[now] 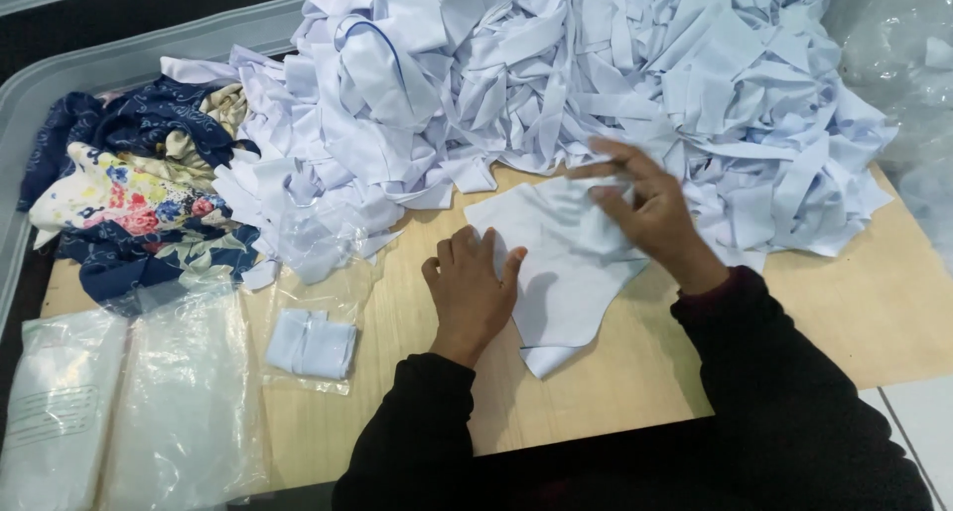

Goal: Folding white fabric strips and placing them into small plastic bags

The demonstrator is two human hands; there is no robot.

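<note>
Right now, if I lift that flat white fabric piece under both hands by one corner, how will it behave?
The white fabric piece will probably drape and fold, since it lies limp and creased on the wooden table. It looks thin, so likely light. With the left hand flat on it and the right hand pinching its top edge, it may slide easily once released.

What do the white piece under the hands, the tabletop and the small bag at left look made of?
White piece: thin woven fabric, matte, judging by its soft creases. Tabletop: pale wood or plywood, smooth, with faint grain. Small bag: clear plastic film, glossy and wrinkled, with folded white cloth showing through. Left hand presses the piece flat; right hand pinches its top edge.
</note>
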